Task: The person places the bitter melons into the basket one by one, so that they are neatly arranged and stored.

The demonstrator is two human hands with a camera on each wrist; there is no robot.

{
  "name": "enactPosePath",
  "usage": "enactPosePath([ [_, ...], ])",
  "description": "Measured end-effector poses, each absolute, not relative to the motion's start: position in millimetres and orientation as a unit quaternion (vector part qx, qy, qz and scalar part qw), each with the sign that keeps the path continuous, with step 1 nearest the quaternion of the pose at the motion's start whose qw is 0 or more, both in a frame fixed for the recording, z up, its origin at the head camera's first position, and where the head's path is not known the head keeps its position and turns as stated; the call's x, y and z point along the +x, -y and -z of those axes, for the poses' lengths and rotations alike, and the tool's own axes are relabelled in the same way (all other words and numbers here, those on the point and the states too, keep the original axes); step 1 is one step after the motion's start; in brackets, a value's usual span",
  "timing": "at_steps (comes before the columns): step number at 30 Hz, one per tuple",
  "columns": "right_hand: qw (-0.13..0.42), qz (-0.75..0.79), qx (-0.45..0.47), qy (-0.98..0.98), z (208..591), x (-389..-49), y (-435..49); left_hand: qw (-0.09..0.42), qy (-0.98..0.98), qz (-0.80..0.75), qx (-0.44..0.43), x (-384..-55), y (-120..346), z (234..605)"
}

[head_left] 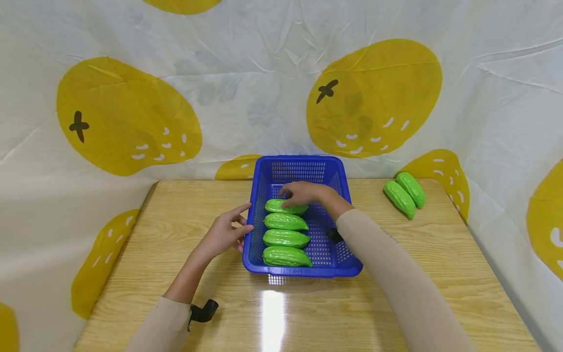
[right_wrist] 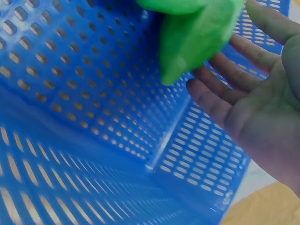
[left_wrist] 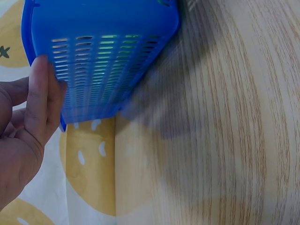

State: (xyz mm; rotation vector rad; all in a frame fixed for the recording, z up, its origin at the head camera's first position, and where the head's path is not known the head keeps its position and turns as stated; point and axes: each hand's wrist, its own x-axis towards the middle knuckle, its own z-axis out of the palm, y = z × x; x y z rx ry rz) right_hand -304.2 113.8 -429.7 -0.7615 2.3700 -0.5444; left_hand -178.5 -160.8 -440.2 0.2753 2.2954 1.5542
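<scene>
A blue plastic basket (head_left: 303,271) stands on the table with several green bitter melons (head_left: 287,238) laid in a column along its left side. My left hand (head_left: 225,232) touches the basket's left rim from outside; in the left wrist view its straight fingers (left_wrist: 40,101) rest against the slotted wall. Reaching into the basket, my right hand (head_left: 303,193) is at the farthest melon (head_left: 274,206), thumb on the near side. In the right wrist view, loosely extended fingers (right_wrist: 239,72) lie right beside that green melon (right_wrist: 194,40), which partly covers their tips.
Two more bitter melons (head_left: 399,199) lie side by side on the wooden table (head_left: 184,210), at the back right. Behind the basket hangs a white cloth (head_left: 246,107) with large yellow fruit prints. Black wrist mounts (head_left: 204,311) sit at both sleeves.
</scene>
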Motion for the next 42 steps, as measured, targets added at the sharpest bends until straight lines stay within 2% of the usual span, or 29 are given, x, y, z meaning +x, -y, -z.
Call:
enactPosePath([
  [12, 0.238, 0.235, -0.273, -0.902, 379.0, -303.8, -143.7, 0.182, -0.807, -0.554, 0.094, -179.5, 160.4, 440.1],
  [22, 0.182, 0.329, -0.223, -0.899, 351.7, -295.5, -199.8, 0.180, -0.809, -0.552, 0.091, -178.6, 162.2, 440.4],
  [29, 0.115, 0.355, -0.158, -0.914, 352.6, -285.5, -251.2, 0.179, -0.810, -0.551, 0.094, -180.6, 162.8, 441.2],
  [42, 0.074, 0.329, -0.055, -0.940, 395.7, -267.9, -332.7, 0.180, -0.807, -0.554, 0.094, -180.7, 162.5, 443.8],
])
